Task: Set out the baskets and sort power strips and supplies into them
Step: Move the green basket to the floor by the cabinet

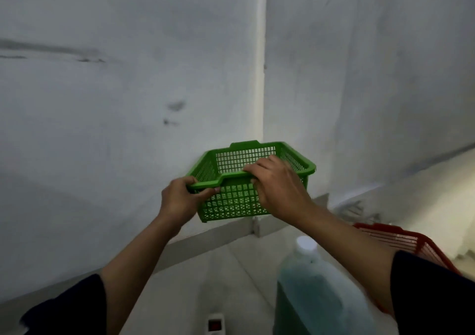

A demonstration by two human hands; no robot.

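Observation:
I hold an empty green mesh basket (239,201) in the air in front of a wall corner, above the floor. My left hand (180,198) grips the near rim at its left corner. My right hand (277,188) grips the same near rim further right, fingers curled over into the basket. A red mesh basket (401,239) sits on the floor at the lower right, partly hidden by my right arm. The end of a white power strip (215,324) with a red switch shows at the bottom edge.
A large jug of green liquid with a white cap (316,291) stands on the floor below my right arm. White walls meet in a corner (262,77) straight ahead, with a grey skirting along the tiled floor (195,283).

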